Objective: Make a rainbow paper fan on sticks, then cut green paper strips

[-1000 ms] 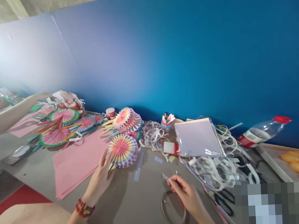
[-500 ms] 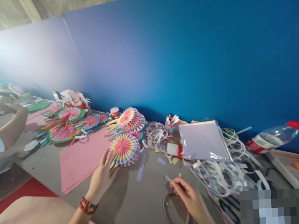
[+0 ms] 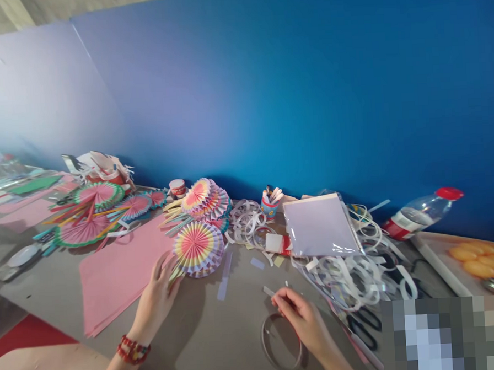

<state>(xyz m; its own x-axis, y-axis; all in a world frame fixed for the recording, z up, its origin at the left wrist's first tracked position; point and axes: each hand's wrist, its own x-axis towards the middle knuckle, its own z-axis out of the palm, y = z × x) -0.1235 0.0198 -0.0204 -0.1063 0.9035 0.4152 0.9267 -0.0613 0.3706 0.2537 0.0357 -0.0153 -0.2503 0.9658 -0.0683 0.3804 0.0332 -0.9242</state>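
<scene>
My left hand (image 3: 156, 297), with a red beaded bracelet at the wrist, is wrapped round the sticks of a round pleated paper fan (image 3: 198, 245) coloured pink, yellow and lilac. In my right hand (image 3: 299, 315) a small white strip (image 3: 268, 290) is pinched between thumb and fingers. Just below those fingers, a roll of tape (image 3: 283, 365) lies on the grey table. More pleated fans (image 3: 206, 198) are piled behind the held one. Pink paper sheets (image 3: 119, 274) lie left of my left hand.
At the right are a clear sleeve of paper (image 3: 321, 225), curled white strips (image 3: 347, 282), black scissors (image 3: 364, 329) and a bottle (image 3: 422, 214). A cup of pens (image 3: 269, 205) stands near the blue partition (image 3: 308, 93). Green-edged fans (image 3: 83, 229) lie at the left.
The view has turned slightly right, so most things sit further left. The other person's arms have mostly left the frame. Both my hands keep their holds.
</scene>
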